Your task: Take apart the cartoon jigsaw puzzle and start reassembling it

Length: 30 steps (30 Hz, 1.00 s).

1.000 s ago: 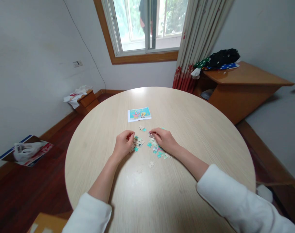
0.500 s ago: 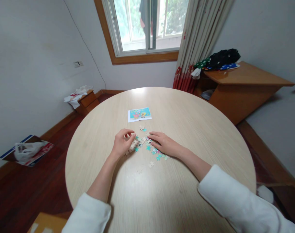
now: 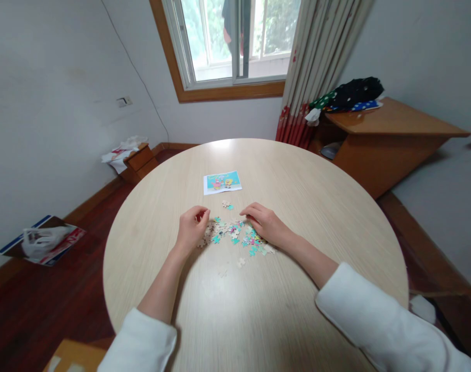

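A scatter of small jigsaw pieces [image 3: 232, 231], teal, white and multicoloured, lies in the middle of a round pale wooden table [image 3: 320, 206]. My left hand [image 3: 192, 230] rests at the left edge of the scatter with fingers curled in a pinch; whatever they hold is too small to make out. My right hand [image 3: 265, 224] lies over the right part of the pile, fingers bent down onto the pieces. A small printed cartoon picture card [image 3: 222, 182] lies flat just beyond the pieces. Two stray pale pieces [image 3: 240, 262] sit nearer to me.
A wooden desk [image 3: 390, 134] with dark and dotted clothes stands at the right by a curtain [image 3: 316, 67]. A window [image 3: 235, 41] is ahead. On the floor at the left are a small wooden box [image 3: 140, 160] with papers and a plastic bag [image 3: 41, 242].
My right hand drew back to the right and curled, uncovering more pieces in the middle. My left hand closed its fingers and stayed at the left edge of the pile.
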Motion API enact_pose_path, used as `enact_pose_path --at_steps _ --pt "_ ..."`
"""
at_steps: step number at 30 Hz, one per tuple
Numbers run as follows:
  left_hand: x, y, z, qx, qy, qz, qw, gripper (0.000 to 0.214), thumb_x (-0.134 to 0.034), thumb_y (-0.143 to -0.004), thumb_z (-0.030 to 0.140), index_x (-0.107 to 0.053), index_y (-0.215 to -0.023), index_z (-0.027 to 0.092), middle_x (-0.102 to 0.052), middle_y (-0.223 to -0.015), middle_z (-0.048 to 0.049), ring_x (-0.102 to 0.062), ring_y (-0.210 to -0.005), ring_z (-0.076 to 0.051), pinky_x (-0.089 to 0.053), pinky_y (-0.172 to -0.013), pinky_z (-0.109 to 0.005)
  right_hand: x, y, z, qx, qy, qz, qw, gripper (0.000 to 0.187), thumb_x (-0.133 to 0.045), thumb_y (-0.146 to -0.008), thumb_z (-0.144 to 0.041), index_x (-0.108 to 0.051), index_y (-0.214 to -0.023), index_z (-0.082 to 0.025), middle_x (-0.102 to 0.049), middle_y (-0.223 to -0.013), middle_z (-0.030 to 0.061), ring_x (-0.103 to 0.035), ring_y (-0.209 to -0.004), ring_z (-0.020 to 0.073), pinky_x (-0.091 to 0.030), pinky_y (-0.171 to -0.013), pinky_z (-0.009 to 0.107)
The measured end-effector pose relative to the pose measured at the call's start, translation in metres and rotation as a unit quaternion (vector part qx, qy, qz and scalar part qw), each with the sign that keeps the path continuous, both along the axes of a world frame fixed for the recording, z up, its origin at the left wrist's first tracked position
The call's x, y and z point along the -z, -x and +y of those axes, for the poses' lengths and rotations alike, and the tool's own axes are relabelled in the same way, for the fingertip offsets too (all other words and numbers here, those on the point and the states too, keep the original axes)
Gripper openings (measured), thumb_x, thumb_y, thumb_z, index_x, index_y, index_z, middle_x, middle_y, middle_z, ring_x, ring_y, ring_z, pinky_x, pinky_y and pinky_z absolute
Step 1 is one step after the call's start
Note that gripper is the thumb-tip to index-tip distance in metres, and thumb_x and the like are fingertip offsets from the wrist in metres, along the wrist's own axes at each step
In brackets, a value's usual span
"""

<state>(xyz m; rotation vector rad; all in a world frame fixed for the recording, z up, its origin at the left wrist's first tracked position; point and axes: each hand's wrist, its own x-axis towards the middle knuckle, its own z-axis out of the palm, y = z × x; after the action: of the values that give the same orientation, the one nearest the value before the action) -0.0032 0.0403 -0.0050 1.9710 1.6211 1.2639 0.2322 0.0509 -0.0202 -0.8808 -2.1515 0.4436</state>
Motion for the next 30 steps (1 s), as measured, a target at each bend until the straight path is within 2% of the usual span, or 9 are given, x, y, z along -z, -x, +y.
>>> enact_pose_path --at_steps 4,8,13,20,23,25,28,30 --pt "-0.001 0.0 -0.001 -0.001 0.003 -0.003 1.0 0.021 -0.052 -0.081 0.032 -0.061 -0.07 0.017 -0.06 -0.062 0.0008 -0.051 -0.058 -0.012 -0.039 -0.058 -0.025 -0.003 0.0 -0.002 0.019 0.031 0.005 0.999 0.024 -0.046 -0.086 -0.011 -0.063 -0.101 -0.017 -0.066 -0.095 0.008 -0.062 -0.088 0.0169 -0.048 -0.08 0.032" --pt "0.0 0.0 0.0 -0.001 0.008 0.002 1.0 0.022 -0.051 -0.082 0.033 -0.062 -0.071 0.018 -0.059 -0.061 0.001 -0.051 -0.057 -0.012 -0.04 -0.058 -0.025 -0.005 0.002 -0.005 0.047 0.075 0.003 0.996 0.027 -0.046 -0.087 -0.017 -0.06 -0.111 -0.018 -0.068 -0.09 0.0057 -0.063 -0.079 0.0155 -0.048 -0.074 0.028" --pt "0.002 0.001 0.0 -0.003 0.009 0.006 1.0 0.021 -0.052 -0.082 0.033 -0.062 -0.071 0.019 -0.058 -0.059 0.0017 -0.052 -0.055 -0.012 -0.039 -0.056 -0.025 -0.003 0.001 -0.003 0.08 0.087 0.007 0.993 0.032 -0.043 -0.089 -0.018 -0.058 -0.117 -0.018 -0.068 -0.079 0.0031 -0.063 -0.069 0.0137 -0.047 -0.068 0.026" --pt "0.004 0.003 0.003 0.023 0.057 0.028 0.998 0.021 -0.051 -0.083 0.033 -0.063 -0.075 0.018 -0.058 -0.06 0.0006 -0.051 -0.055 -0.013 -0.04 -0.056 -0.027 -0.004 -0.006 0.0 0.048 0.074 -0.036 0.995 0.037 -0.038 -0.085 -0.009 -0.061 -0.113 -0.017 -0.07 -0.086 0.0056 -0.064 -0.077 0.0148 -0.049 -0.074 0.029" --pt "0.005 0.004 0.002 0.069 0.074 0.063 0.993 0.021 -0.056 -0.082 0.034 -0.066 -0.093 0.018 -0.063 -0.076 -0.004 -0.056 -0.069 -0.017 -0.045 -0.068 -0.032 -0.008 -0.01 0.001 0.068 0.064 -0.088 0.992 0.031 -0.041 -0.085 -0.012 -0.067 -0.102 -0.017 -0.071 -0.093 0.0084 -0.065 -0.084 0.018 -0.047 -0.079 0.032" --pt "0.005 0.003 -0.002 0.109 0.077 0.106 0.985 0.037 -0.065 -0.076 0.036 -0.062 -0.11 0.022 -0.063 -0.097 -0.008 -0.057 -0.09 -0.022 -0.044 -0.083 -0.039 -0.012 -0.012 0.001 0.081 0.071 -0.109 0.988 0.029 -0.042 -0.085 -0.014 -0.068 -0.098 -0.018 -0.072 -0.092 0.0081 -0.064 -0.082 0.0182 -0.047 -0.076 0.032" --pt "0.003 0.002 -0.008 0.16 0.108 0.174 0.966 0.066 -0.078 -0.062 0.04 -0.055 -0.124 0.03 -0.054 -0.12 -0.0096 -0.048 -0.111 -0.029 -0.036 -0.096 -0.05 -0.02 -0.015 0.0 0.082 0.096 -0.118 0.985 0.026 -0.045 -0.085 -0.016 -0.069 -0.095 -0.018 -0.07 -0.076 0.0046 -0.061 -0.067 0.0154 -0.045 -0.066 0.028" --pt "0.002 0.001 -0.01 0.179 0.125 0.189 0.957 0.067 -0.079 -0.061 0.038 -0.055 -0.123 0.031 -0.051 -0.122 -0.0091 -0.046 -0.112 -0.03 -0.035 -0.098 -0.051 -0.025 -0.02 0.0 0.079 0.115 -0.12 0.983 0.023 -0.049 -0.084 -0.019 -0.069 -0.094 -0.018 -0.065 -0.066 0.0022 -0.057 -0.06 0.0137 -0.043 -0.061 0.027"
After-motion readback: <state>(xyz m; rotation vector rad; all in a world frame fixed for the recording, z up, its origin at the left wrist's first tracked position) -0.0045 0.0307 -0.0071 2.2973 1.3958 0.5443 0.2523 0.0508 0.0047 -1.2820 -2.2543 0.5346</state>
